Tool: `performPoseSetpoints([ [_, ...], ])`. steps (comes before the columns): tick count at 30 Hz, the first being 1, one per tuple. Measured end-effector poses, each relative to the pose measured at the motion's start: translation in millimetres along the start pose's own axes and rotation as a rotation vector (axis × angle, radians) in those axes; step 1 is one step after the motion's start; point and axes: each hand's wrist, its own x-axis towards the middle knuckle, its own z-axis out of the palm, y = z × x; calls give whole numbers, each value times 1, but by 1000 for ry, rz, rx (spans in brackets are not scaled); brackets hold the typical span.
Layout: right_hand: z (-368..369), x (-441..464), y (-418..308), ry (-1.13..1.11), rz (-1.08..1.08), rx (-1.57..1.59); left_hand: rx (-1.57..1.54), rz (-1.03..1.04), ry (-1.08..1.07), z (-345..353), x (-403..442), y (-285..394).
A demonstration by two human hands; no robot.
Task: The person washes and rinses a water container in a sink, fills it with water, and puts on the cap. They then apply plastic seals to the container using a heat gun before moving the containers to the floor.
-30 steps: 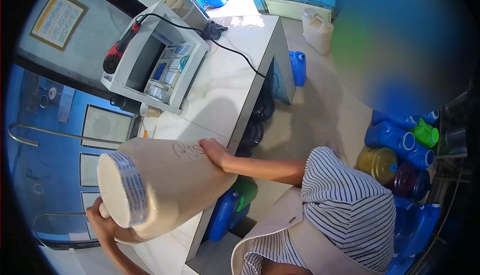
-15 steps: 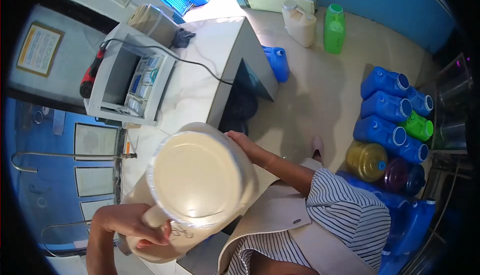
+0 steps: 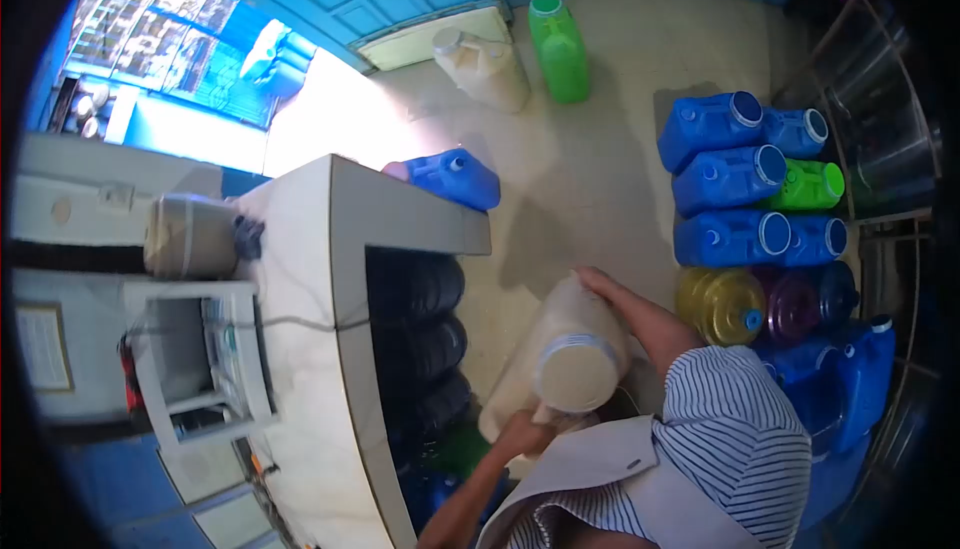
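A large beige jug [image 3: 545, 344] with a round, light lid and a clear band around its neck is off the counter, in front of my body and over the floor. My left hand [image 3: 527, 434] is closed around the handle beside the lid. On the far side of the jug, my right hand [image 3: 592, 281] presses against its upper edge with the fingers partly hidden behind it. The jug's lid end faces up toward me.
A white-topped counter [image 3: 290, 349] at left bears a white rack [image 3: 255, 349] and a beige container [image 3: 190, 237]. Dark round bottles fill its shelf. Blue jugs [image 3: 728, 179] stand in rows at right. A green jug [image 3: 560, 54], beige jug [image 3: 485, 69] and blue jug [image 3: 455, 179] stand ahead.
The beige jug has moved from above the counter to the right, over the floor, with both hands on it. My view has turned toward the doorway and floor.
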Motion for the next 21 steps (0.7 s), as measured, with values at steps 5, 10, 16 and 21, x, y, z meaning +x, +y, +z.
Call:
performPoseSetpoints([
  [5,-151,-40,40,168,134,81,170,271,-172,28,191,57],
  [10,-300,-185,191,790,416,631,195,183,-84,40,312,78],
  [16,-303,-252,275,951,704,491,-117,-67,-36,8,407,90],
  [21,-313,-192,269,804,582,174,-508,-128,67,-10,501,48],
])
